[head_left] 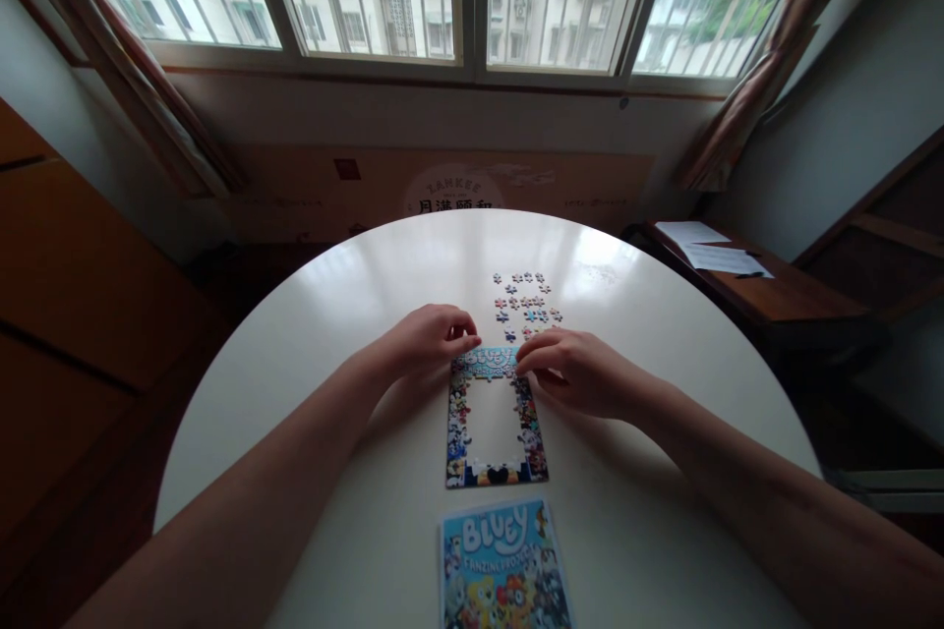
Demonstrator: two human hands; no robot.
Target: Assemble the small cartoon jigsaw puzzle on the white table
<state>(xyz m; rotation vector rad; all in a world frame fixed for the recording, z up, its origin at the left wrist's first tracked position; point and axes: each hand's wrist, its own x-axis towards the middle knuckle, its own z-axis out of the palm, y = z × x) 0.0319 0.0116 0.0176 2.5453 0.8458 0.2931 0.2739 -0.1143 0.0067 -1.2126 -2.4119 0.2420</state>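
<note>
two bare hands are flanking the top end of a part-built jigsaw (457,423), which is lying flat mid-table, straight ahead of the person. left hand (434,332) is sitting at the top left corner, fingers curling inward, thumb reaching toward the edge; can't tell if it's pressing or just hovering. right hand (573,366) is leaning over the top right corner, fingers bending down together at the border; can't tell if a piece is being pinched under the tips.

border is running all the way round, title strip is filling the top, middle is showing bare white table (280,354). loose pieces (526,303) are lying in rough rows beyond the top edge, a few partly hiding behind the right hand. picture card (505,565) with the same title is lying nearer the person, apart from the jigsaw.

step in hand is looking like seating or squaring up the top section. next move is probably calling for picking a loose piece, matching its tabs to the inner edge, checking against the card.
</note>
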